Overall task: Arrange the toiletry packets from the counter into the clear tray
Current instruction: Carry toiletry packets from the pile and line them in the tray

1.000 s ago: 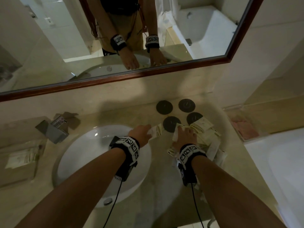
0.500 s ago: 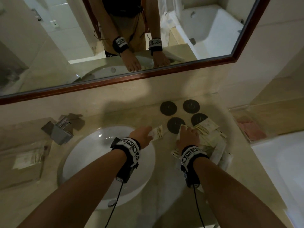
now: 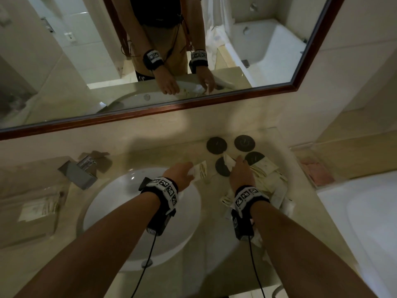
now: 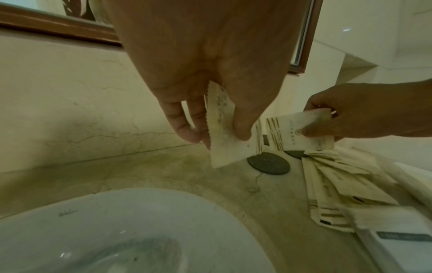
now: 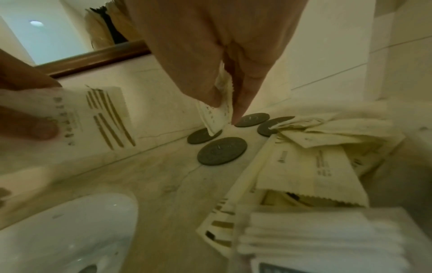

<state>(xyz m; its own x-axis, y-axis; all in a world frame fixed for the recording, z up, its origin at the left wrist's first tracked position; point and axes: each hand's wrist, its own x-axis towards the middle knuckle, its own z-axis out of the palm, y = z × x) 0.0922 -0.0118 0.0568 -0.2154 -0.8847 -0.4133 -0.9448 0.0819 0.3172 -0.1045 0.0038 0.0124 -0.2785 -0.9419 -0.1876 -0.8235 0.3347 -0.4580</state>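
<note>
My left hand (image 3: 190, 169) pinches a cream toiletry packet (image 3: 200, 172) between thumb and fingers, just above the counter beside the basin; the left wrist view shows this packet (image 4: 222, 133) hanging upright. Just to its right, my right hand (image 3: 236, 163) pinches a second packet (image 3: 227, 160) over the dark coasters (image 3: 216, 145); the right wrist view shows it (image 5: 217, 112) hanging between thumb and finger. A loose pile of packets (image 3: 267, 176) lies under and right of the right hand. The clear tray (image 3: 12, 229) sits far left, with packets inside.
A white basin (image 3: 129, 211) lies below my left arm, with the faucet (image 3: 78, 172) at its left. Several round coasters lie by the wall. A second clear tray (image 3: 300, 147) with pink items stands far right, next to a white tub edge (image 3: 361, 211). The mirror (image 3: 150, 112) runs above.
My right hand, earlier resting flat on the pile, has picked up a packet and raised it. The left hand still holds its packet in about the same place.
</note>
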